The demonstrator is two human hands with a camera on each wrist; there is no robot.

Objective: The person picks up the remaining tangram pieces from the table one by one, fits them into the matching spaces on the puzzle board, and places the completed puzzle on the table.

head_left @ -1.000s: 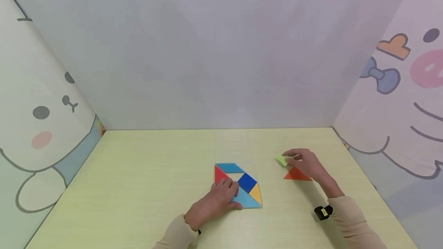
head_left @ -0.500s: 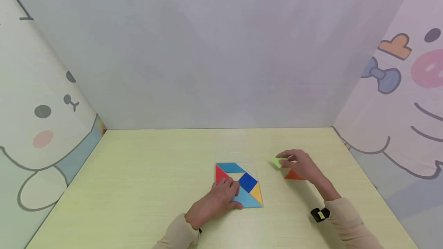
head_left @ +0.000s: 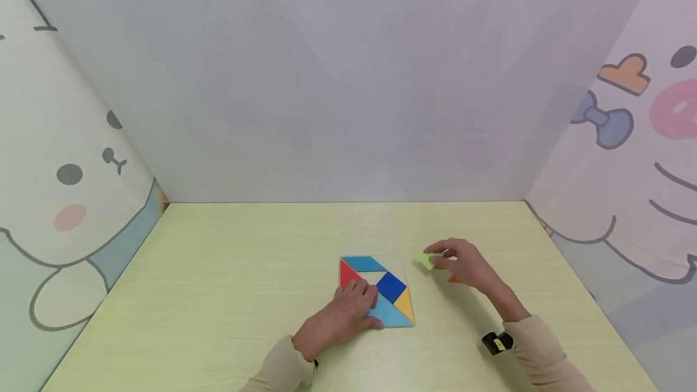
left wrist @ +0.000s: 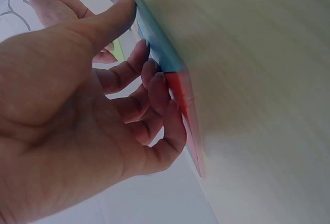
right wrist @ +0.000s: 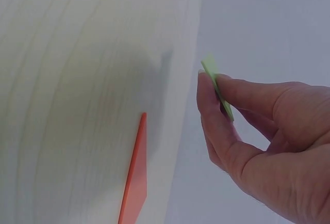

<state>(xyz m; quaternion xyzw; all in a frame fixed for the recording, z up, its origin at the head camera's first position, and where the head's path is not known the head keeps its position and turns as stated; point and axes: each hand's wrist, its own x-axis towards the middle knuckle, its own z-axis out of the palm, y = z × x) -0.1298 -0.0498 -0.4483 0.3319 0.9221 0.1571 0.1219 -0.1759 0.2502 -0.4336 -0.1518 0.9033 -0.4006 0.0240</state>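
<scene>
My right hand (head_left: 461,264) pinches a thin light green tangram piece (head_left: 425,259) between thumb and fingers, raised off the table; the fingers cover part of it. Beneath that hand lies an orange triangle (right wrist: 136,182), mostly hidden in the head view. My left hand (head_left: 344,316) rests on the tangram layout, its bent fingertips on the pieces and its thumb at the near edge. Around it show a red triangle (head_left: 347,274), a blue parallelogram (head_left: 363,264), a dark blue square (head_left: 391,287), a yellow triangle (head_left: 405,305) and a large light blue triangle (head_left: 389,314).
A pale wooden table (head_left: 229,283) carries everything. A plain grey wall panel (head_left: 348,89) stands behind it, and cartoon-printed panels close off the left (head_left: 71,138) and right (head_left: 626,186) sides.
My right hand has moved left and slightly nearer with the green piece, towards the layout, and now covers more of the orange triangle. My left hand has stayed in place.
</scene>
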